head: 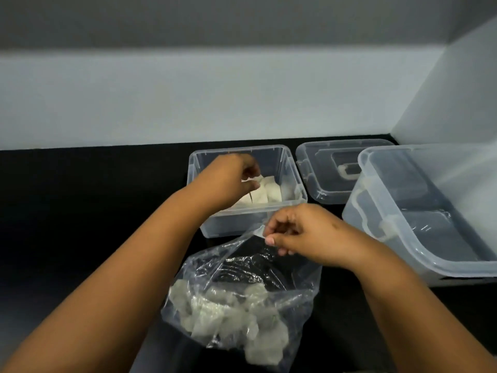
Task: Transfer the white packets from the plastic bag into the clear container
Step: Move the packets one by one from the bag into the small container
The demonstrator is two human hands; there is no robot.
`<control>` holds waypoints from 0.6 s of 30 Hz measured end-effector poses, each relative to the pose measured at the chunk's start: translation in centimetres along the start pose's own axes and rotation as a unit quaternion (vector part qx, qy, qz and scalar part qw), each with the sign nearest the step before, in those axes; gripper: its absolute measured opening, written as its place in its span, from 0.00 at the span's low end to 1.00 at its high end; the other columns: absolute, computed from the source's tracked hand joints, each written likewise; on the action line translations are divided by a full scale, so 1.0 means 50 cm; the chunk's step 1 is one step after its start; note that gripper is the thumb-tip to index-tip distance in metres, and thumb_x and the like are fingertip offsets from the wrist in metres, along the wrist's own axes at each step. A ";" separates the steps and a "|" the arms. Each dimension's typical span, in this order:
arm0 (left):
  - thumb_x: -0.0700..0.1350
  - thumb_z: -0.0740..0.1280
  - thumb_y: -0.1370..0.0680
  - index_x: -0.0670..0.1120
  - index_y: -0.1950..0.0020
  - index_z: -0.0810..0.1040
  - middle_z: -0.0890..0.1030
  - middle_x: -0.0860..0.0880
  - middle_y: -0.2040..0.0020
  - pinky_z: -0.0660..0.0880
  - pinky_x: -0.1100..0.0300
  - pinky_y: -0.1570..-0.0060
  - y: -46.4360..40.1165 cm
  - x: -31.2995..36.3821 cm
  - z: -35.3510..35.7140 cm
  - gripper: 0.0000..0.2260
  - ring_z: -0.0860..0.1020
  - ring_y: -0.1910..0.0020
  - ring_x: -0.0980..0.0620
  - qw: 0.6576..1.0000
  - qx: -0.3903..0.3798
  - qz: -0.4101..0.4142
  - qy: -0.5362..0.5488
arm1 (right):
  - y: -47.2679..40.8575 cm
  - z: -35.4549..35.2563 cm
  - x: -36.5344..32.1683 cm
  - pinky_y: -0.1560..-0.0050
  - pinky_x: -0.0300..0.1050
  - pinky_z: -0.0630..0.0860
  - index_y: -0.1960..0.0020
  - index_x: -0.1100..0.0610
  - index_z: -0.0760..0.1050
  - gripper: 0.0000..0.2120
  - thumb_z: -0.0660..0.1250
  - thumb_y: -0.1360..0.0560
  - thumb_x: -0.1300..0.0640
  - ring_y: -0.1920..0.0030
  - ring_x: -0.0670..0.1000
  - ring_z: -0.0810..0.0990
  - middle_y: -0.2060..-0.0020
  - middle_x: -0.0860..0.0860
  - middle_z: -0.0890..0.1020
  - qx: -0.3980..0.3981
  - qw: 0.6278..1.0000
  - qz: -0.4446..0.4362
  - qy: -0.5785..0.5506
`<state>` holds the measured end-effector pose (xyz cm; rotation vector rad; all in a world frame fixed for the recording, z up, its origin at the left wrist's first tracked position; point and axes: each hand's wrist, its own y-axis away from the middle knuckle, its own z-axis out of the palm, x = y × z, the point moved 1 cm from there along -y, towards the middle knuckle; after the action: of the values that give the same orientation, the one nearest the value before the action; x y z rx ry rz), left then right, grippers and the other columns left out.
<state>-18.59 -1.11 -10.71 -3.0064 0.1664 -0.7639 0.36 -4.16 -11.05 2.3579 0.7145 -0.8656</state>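
- Packets (228,316) are heaped in the bag (295,300) on the dark surface (80,211); more (270,192) lie in the container (291,170) just behind.
- One packet (256,179) is pinched in curled left hand (228,179) fingers over the container.
- The bag's rim is pinched by the right hand (301,232).
- A lid (322,168) and a bigger tub (403,238) sit to the right.

Left hand (228,179) reaches forward, fingers curled in a pinch; right hand (301,232) nearer, fingertips pinched.

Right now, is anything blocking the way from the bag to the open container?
Nothing visible does. The container stands open just beyond the bag, its lid set aside to the right. The right hand holds the bag's mouth open; the left hand is inside the container at the packets.
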 end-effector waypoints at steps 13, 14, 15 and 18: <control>0.56 0.65 0.25 0.54 0.44 0.76 0.80 0.52 0.46 0.74 0.50 0.45 0.252 -0.026 0.170 0.12 0.77 0.46 0.50 0.970 -0.215 -0.041 -0.103 | -0.038 0.134 0.074 0.62 0.33 0.72 0.54 0.54 0.82 0.04 0.70 0.27 0.61 0.64 0.40 0.77 0.69 0.41 0.78 -0.080 0.983 0.010 0.165; 0.57 0.64 0.25 0.53 0.43 0.76 0.79 0.51 0.45 0.72 0.51 0.42 0.264 -0.029 0.181 0.14 0.75 0.43 0.49 0.967 -0.219 -0.036 -0.122 | -0.037 0.135 0.076 0.64 0.31 0.70 0.54 0.55 0.82 0.04 0.70 0.27 0.61 0.64 0.40 0.77 0.69 0.41 0.77 -0.084 0.983 0.009 0.164; 0.57 0.64 0.24 0.52 0.43 0.76 0.79 0.51 0.43 0.70 0.51 0.40 0.274 -0.030 0.189 0.14 0.74 0.42 0.49 0.967 -0.213 -0.030 -0.138 | -0.036 0.136 0.079 0.64 0.30 0.69 0.53 0.55 0.82 0.04 0.71 0.28 0.61 0.62 0.41 0.77 0.68 0.41 0.77 -0.089 0.983 0.009 0.162; 0.57 0.65 0.25 0.52 0.42 0.76 0.78 0.52 0.41 0.66 0.52 0.37 0.301 -0.027 0.199 0.15 0.71 0.38 0.51 0.974 -0.160 0.000 -0.158 | -0.033 0.139 0.086 0.59 0.34 0.74 0.54 0.53 0.81 0.06 0.74 0.29 0.60 0.57 0.45 0.81 0.64 0.43 0.80 -0.097 0.982 0.010 0.162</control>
<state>-16.43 -15.84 -20.99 -3.3759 0.3055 -0.2685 -0.75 -6.07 -19.10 2.3448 0.8593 -0.3843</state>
